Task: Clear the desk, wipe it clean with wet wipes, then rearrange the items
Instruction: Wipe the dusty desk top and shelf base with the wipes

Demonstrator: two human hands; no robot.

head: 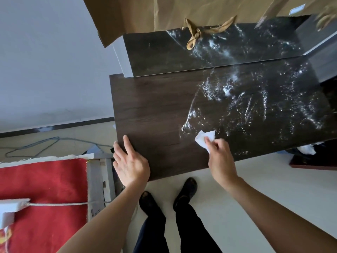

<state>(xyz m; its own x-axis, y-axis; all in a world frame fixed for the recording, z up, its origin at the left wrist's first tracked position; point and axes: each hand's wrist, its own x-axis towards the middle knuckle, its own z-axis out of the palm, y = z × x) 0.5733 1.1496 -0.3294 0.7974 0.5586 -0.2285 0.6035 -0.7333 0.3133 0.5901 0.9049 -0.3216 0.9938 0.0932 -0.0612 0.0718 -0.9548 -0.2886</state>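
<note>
Now right hand (219, 154) pinching a white wet wipe (204, 138) on the dark desk (155, 106), left hand (130, 161) flat, fingers spread, grasping nothing

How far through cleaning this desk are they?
Clearing looks done: the desk top shows bare, and a brown paper bag hangs above its far edge. Wiping is under way: the right hand presses a white wipe near the front edge, and the right part glistens wet while the left part looks dry. The left hand rests flat on the corner. Putting items back remains.
</note>
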